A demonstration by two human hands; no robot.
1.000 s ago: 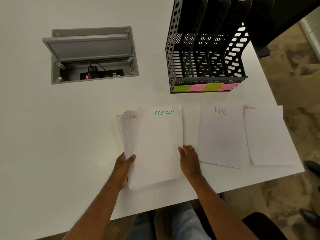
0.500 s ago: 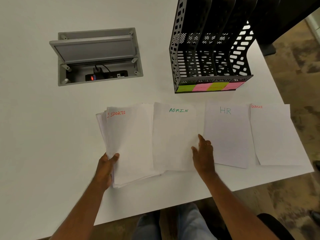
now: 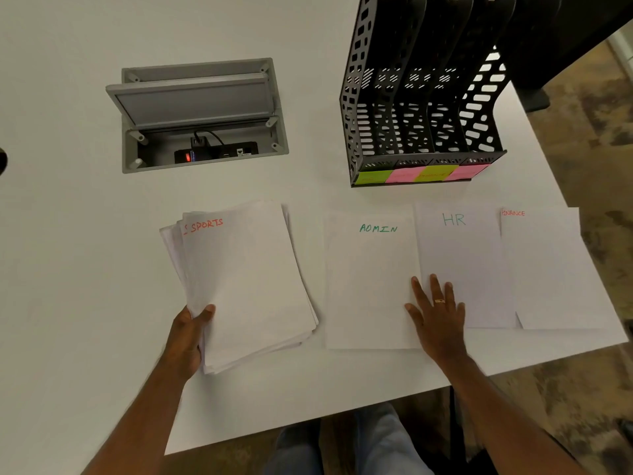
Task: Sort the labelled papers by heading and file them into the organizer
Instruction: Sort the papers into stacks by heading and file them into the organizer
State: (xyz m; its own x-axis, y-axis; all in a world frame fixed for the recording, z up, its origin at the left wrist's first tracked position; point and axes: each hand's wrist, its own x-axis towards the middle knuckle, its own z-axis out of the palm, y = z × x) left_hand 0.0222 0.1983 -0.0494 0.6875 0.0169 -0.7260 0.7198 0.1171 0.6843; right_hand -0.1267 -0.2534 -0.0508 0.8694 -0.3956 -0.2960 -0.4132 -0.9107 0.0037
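White table [image 3: 85,269], seen from above; patterned brown carpet [image 3: 582,389] beyond its right edge. An open grey cable box [image 3: 202,114] is set into the tabletop, with a black power strip inside. The black mesh organizer [image 3: 421,108] stands at the far right, four slots, green and pink sticky labels along its front lip.

Papers lie in a row near the front edge: fanned stack [image 3: 246,282] headed SPORTS, then ADMIN sheet [image 3: 370,286], HR sheet [image 3: 462,255], and FINANCE sheet [image 3: 555,269], which is partly under the HR sheet.

Left hand [image 3: 188,337] grips the stack's lower left corner, thumb on top. Right hand [image 3: 436,317] lies flat, fingers straight and spread, across the ADMIN/HR edge; ring on one finger.

Versus 0.5 s ago: the ADMIN sheet now lies clear of the stack, with a gap between them; the right hand has moved onto the HR sheet.
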